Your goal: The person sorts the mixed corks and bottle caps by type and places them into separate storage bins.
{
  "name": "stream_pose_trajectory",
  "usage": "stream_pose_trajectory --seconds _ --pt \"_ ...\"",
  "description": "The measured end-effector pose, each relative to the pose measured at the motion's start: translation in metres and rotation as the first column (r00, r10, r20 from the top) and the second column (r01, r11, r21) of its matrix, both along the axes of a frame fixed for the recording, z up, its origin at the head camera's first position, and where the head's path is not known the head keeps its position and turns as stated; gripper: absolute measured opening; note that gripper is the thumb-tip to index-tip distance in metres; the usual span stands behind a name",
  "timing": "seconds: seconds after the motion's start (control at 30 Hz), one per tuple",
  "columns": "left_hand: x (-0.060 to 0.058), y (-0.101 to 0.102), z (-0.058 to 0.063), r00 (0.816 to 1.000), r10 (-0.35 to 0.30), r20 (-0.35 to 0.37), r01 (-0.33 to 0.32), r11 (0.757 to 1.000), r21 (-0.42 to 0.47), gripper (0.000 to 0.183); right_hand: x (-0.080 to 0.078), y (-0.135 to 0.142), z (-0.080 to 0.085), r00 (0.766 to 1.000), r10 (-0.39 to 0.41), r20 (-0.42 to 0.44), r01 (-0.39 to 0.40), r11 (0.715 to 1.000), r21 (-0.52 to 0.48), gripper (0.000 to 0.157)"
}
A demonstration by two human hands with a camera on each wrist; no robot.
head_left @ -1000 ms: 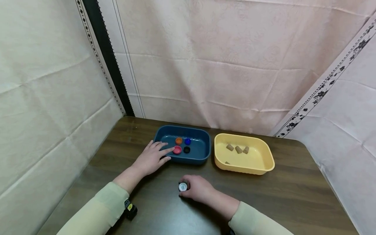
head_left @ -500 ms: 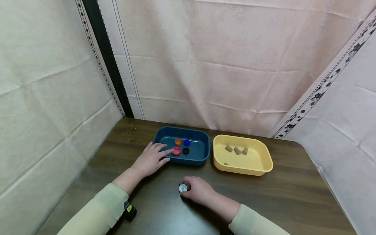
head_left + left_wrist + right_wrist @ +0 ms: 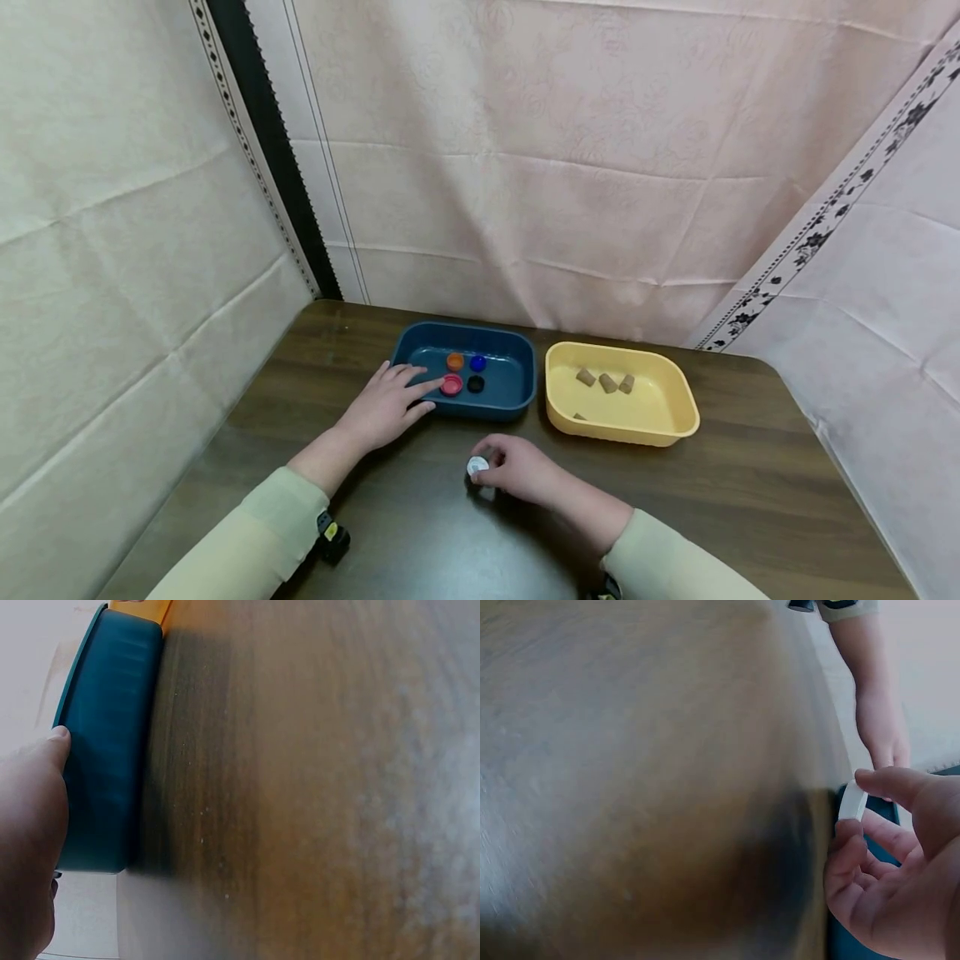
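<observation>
My right hand (image 3: 525, 473) pinches a white bottle cap (image 3: 477, 466) between thumb and fingers, a little above the table in front of the blue tray. In the right wrist view the cap (image 3: 852, 802) shows edge-on, as a thin disc at the fingertips. My left hand (image 3: 381, 408) lies over the near left rim of the blue tray (image 3: 512, 408), fingers spread and extended inward. Its index fingertip reaches the pink-red cap (image 3: 451, 384). Close to that lie an orange cap (image 3: 455, 362), a blue cap (image 3: 478, 363) and a black cap (image 3: 476, 384).
Right of the blue tray stands a yellow tray (image 3: 660, 417) with several corks (image 3: 608, 383) in it. Both trays are at the back of the brown wooden table (image 3: 750, 467). Pale cloth (image 3: 562, 167) hangs behind and along the sides.
My right hand has lifted slightly and moved a little right and away from me, carrying the white cap. My left hand stays on the blue tray.
</observation>
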State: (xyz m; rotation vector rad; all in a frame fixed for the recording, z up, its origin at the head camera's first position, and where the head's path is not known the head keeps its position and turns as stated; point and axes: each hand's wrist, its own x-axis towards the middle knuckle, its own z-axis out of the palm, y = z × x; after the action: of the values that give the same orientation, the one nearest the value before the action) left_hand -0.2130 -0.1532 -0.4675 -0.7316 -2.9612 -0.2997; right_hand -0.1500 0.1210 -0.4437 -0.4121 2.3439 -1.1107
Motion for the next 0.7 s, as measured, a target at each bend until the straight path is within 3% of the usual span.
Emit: stream_pose_trajectory --seconds 0.13,0.37,0.57,0.7 --pt "-0.001 0.0 -0.001 1.0 -0.006 -0.007 0.006 1.0 0.012 0.052 -0.008 0.011 0.008 0.995 -0.009 0.098 0.019 0.994 -0.103 0.024" --pt "0.0 -0.001 -0.001 1.0 -0.002 0.015 0.002 1.0 0.023 0.052 -0.023 0.026 0.018 0.984 -0.023 0.178 0.053 0.984 -0.168 0.031" --pt "0.001 0.0 0.0 1.0 -0.013 0.015 0.013 1.0 0.017 0.052 -0.035 0.035 0.026 0.976 -0.114 0.188 0.146 0.975 -0.167 0.034" --pt "0.0 -0.001 -0.001 1.0 -0.015 0.006 0.015 1.0 0.018 0.052 -0.042 0.038 0.033 0.971 -0.131 0.2 0.17 0.966 -0.193 0.034"
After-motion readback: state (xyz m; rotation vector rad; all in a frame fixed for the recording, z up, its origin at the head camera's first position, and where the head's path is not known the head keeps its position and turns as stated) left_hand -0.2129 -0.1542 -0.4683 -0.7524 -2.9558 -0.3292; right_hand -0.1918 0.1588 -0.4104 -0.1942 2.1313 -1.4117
